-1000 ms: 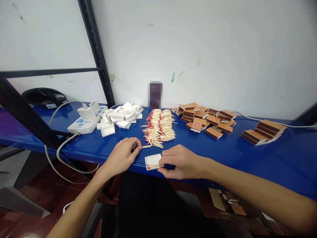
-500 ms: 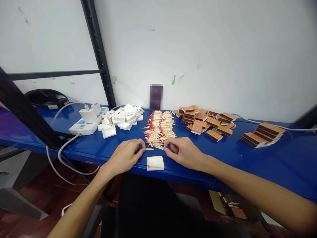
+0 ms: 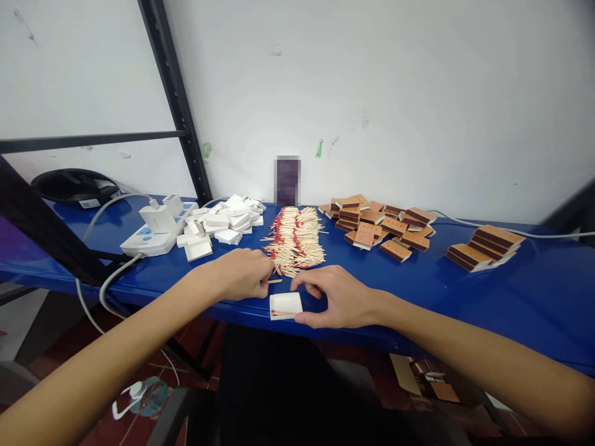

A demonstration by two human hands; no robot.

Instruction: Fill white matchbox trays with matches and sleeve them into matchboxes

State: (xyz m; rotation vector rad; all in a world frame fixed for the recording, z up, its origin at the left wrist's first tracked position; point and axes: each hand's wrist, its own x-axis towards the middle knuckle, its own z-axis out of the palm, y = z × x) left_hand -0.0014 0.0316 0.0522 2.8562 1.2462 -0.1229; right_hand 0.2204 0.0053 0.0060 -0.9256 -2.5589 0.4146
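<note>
A white matchbox tray (image 3: pixel 287 300) lies near the front edge of the blue shelf, with a few red-tipped matches (image 3: pixel 284 313) along its near side. My right hand (image 3: pixel 339 298) is beside it, index finger and thumb spread wide, the thumb at the tray's lower right corner; whether it touches cannot be told. Fingers curled, my left hand (image 3: pixel 246 274) is closed on a match (image 3: pixel 275 282), whose pale end sticks out to the right. Just beyond both hands lies a large heap of loose matches (image 3: pixel 297 238), heads mostly to the left.
White empty trays (image 3: pixel 230 217) are piled back left, beside a power strip (image 3: pixel 151 241) with cables. Brown matchbox sleeves (image 3: pixel 395 226) lie in a pile back right, and a stack of boxes (image 3: pixel 488 246) sits farther right. A black rack post (image 3: pixel 174 93) rises at left.
My right hand has left the match heap, moved toward the tray and spread its fingers. My left hand has turned and curled in more, a match still in it. The view has shifted slightly.
</note>
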